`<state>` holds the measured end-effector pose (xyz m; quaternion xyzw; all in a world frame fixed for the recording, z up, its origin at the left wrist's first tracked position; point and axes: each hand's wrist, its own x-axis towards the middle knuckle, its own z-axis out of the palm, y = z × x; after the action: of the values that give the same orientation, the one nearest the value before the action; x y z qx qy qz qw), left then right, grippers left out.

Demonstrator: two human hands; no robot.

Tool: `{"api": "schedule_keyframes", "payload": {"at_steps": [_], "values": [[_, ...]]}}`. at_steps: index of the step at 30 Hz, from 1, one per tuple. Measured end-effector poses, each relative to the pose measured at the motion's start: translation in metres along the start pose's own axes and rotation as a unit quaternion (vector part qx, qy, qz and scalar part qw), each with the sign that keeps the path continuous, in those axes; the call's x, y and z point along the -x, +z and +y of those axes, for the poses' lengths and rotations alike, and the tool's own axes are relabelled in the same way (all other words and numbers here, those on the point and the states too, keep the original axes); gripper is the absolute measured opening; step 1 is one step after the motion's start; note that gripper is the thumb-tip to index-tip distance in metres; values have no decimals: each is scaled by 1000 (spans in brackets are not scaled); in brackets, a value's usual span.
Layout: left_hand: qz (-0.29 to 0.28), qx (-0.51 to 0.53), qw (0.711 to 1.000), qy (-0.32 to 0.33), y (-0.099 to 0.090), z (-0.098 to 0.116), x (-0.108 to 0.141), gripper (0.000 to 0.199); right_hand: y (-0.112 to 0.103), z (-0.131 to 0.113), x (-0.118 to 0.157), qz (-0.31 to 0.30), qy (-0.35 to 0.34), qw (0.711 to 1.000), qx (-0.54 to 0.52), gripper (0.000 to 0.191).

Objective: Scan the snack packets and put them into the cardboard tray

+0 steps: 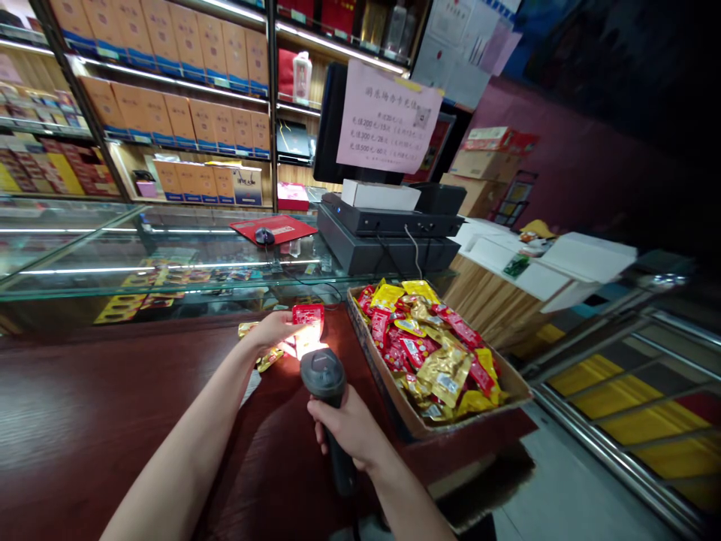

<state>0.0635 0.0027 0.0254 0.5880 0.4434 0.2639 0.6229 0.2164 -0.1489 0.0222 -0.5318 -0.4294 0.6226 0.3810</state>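
Note:
My right hand is wrapped round the handle of a black barcode scanner. Bright light from the scanner's head falls on a small red snack packet, which my left hand grips by its left side. Several gold and yellow packets lie on the dark red counter beneath and beside my left hand, which partly covers them. To the right of the scanner stands a cardboard box heaped with red, gold and yellow snack packets.
Beyond the counter is a glass display case with a mouse on a red mat. A black cash drawer and a monitor bearing a pink paper sign stand behind the box. Metal railings run along the right.

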Motion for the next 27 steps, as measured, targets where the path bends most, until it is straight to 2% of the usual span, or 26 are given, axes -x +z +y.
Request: {"api": "schedule_keyframes", "payload": {"at_steps": [3, 8, 10, 15, 21, 23, 27], "values": [[-2, 9, 1000, -2, 0, -1, -1, 41, 0, -1, 1, 15, -6, 1000, -6, 14], [-6, 30, 999, -6, 5, 0, -2, 45, -11, -5, -1, 164, -109, 980, -9, 25], [-22, 22, 999, -4, 11, 4, 1, 46, -18, -10, -2, 188, -124, 974, -15, 27], [-57, 21, 998, 8, 33, 21, 15, 47, -31, -29, 4, 161, -106, 976, -95, 21], [-71, 129, 988, 40, 67, 48, 30, 52, -54, -46, 23, 171, -150, 966, -126, 21], [-81, 147, 985, 47, 80, 61, 30, 52, -65, -55, 30, 168, -174, 961, -133, 21], [-87, 99, 990, 57, 107, 97, 17, 54, -88, -81, 47, 172, -189, 955, -149, 22]]}}
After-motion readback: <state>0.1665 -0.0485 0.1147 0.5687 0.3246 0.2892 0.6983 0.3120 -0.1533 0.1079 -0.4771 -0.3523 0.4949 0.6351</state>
